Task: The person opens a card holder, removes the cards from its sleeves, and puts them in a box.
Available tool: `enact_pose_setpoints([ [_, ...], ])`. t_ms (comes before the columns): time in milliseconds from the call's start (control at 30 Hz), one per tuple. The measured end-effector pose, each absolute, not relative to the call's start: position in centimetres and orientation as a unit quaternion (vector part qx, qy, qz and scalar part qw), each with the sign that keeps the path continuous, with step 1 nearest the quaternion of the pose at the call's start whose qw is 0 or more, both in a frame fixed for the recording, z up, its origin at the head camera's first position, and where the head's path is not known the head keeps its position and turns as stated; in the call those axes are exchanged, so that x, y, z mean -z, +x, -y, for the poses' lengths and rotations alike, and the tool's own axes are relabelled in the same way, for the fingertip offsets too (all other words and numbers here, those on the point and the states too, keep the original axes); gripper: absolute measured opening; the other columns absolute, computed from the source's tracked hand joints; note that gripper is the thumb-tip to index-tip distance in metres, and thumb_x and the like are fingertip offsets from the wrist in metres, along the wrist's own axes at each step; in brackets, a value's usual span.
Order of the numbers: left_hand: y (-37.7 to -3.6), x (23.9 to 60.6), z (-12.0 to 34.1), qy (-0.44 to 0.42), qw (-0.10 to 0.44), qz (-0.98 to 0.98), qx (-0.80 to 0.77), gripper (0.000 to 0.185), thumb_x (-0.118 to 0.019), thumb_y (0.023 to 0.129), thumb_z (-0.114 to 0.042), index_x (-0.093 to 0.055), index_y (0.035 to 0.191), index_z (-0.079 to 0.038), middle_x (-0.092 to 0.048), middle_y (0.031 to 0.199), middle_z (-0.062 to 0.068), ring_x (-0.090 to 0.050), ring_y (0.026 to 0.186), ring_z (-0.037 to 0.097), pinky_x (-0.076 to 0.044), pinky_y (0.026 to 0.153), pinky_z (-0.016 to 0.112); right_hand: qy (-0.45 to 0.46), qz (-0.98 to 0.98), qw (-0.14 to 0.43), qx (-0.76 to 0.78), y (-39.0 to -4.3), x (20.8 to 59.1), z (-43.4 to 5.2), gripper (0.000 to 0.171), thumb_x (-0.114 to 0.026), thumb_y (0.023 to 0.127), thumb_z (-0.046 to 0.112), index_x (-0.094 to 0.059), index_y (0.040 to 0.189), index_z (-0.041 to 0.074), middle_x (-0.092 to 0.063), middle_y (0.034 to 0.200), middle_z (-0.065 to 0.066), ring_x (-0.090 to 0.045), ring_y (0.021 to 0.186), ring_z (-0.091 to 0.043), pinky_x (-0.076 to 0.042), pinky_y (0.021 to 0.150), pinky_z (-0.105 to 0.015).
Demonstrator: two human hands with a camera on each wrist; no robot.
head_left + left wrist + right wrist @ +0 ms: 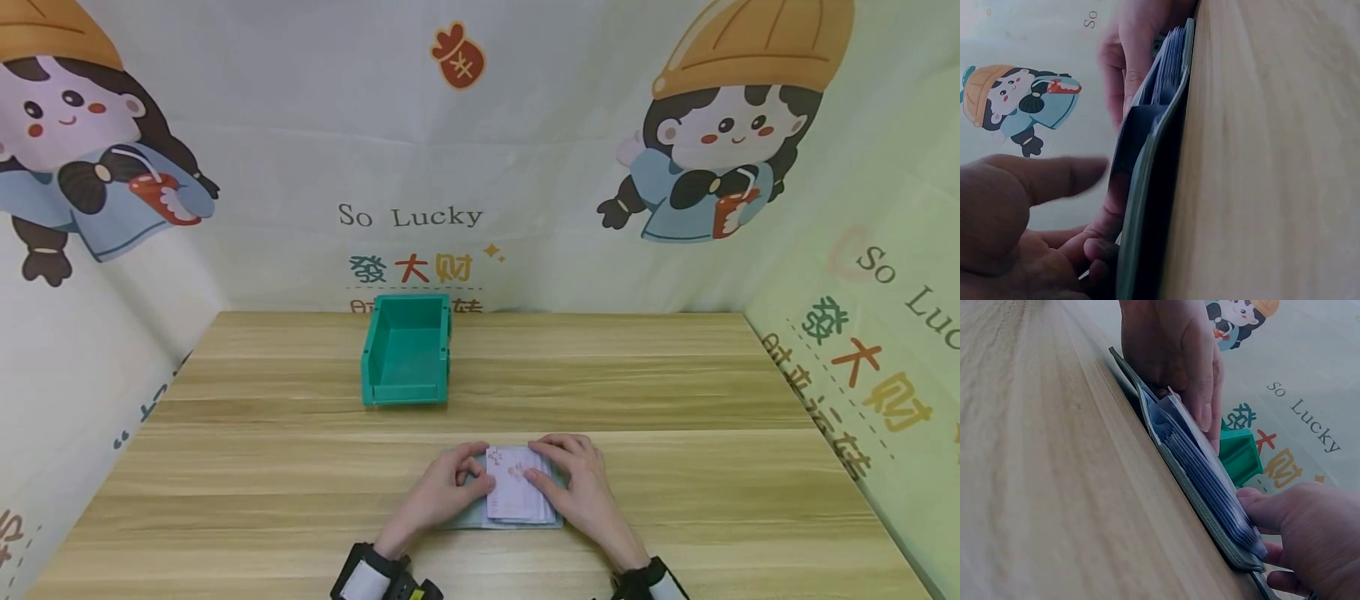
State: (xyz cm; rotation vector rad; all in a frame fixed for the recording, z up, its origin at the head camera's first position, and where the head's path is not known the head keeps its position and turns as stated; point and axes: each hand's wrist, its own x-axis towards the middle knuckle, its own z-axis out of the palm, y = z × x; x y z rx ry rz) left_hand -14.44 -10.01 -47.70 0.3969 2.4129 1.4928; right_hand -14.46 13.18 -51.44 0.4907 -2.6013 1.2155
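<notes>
A small card holder (517, 487) with a pale green cover lies open on the table, its stack of clear-sleeved pages fanned at the right. The top page is pale pink with a small floral print. My left hand (447, 486) has its index finger and thumb at the left edge of the top page, other fingers curled. In the left wrist view a page (1127, 140) stands raised by these fingertips. My right hand (581, 479) grips the pages' right side, thumb on top, fingers along the upper edge. The right wrist view shows the layered sleeves (1204, 481) close to the right thumb.
A green plastic bin (408, 354) stands farther back on the wooden table (637, 375), left of the card holder. Printed cloth (547, 192) with cartoon figures and lettering hangs behind and on both sides of the table. Black straps with devices (375, 575) sit on the wrists.
</notes>
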Motion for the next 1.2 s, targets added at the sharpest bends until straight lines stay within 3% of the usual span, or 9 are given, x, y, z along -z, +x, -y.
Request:
enact_pose_setpoints([
  [133,-14.2,47.5,9.7,0.133,0.13,-0.839,-0.511,0.058,-0.076,0.096,-0.016,-0.053,0.142,0.011,-0.065,0.088,0.001,-0.039,0.065,0.005,-0.03,0.064,0.022,0.168,0.887,0.11,-0.417,-14.5,51.3,-13.2,0.03,-0.082,0.09,0.019,-0.078,0.119,0.009,-0.071,0.118,-0.006,-0.055,0.116,-0.029,-0.034,0.101,-0.056],
  [400,-14.2,47.5,10.2,0.102,0.133,-0.82,-0.547,0.056,-0.079,0.091,-0.007,-0.056,0.139,0.008,-0.065,0.08,0.001,-0.044,0.065,0.008,-0.032,0.062,0.02,0.155,0.891,0.088,-0.418,-14.5,51.0,-13.0,0.033,-0.084,0.089,0.023,-0.078,0.118,0.01,-0.07,0.119,-0.007,-0.054,0.118,-0.029,-0.033,0.103,-0.059],
  [767,-14.5,47.0,12.1,0.104,0.13,-0.83,-0.533,0.051,-0.08,0.088,-0.005,-0.061,0.133,0.013,-0.071,0.08,0.005,-0.056,0.068,0.011,-0.039,0.061,0.02,0.156,0.888,0.102,-0.422,-14.5,50.9,-12.7,0.031,-0.085,0.087,0.02,-0.079,0.115,0.008,-0.071,0.117,-0.009,-0.054,0.116,-0.031,-0.033,0.102,-0.059],
  [1033,-14.8,46.6,13.5,0.081,0.171,-0.801,-0.568,0.036,-0.074,0.092,0.0,-0.064,0.123,0.016,-0.071,0.079,0.004,-0.064,0.07,0.009,-0.053,0.061,0.022,0.146,0.889,0.098,-0.422,-14.4,51.1,-12.9,0.032,-0.085,0.087,0.021,-0.079,0.116,0.008,-0.071,0.117,-0.009,-0.054,0.12,-0.033,-0.032,0.105,-0.061],
  [1200,-15.2,46.0,14.8,0.077,0.164,-0.806,-0.564,0.036,-0.07,0.096,0.0,-0.059,0.126,0.018,-0.071,0.083,0.007,-0.064,0.074,0.011,-0.054,0.063,0.023,0.149,0.889,0.098,-0.422,-14.4,51.1,-12.9,0.032,-0.085,0.087,0.022,-0.079,0.115,0.008,-0.072,0.117,-0.009,-0.054,0.119,-0.033,-0.032,0.105,-0.061],
])
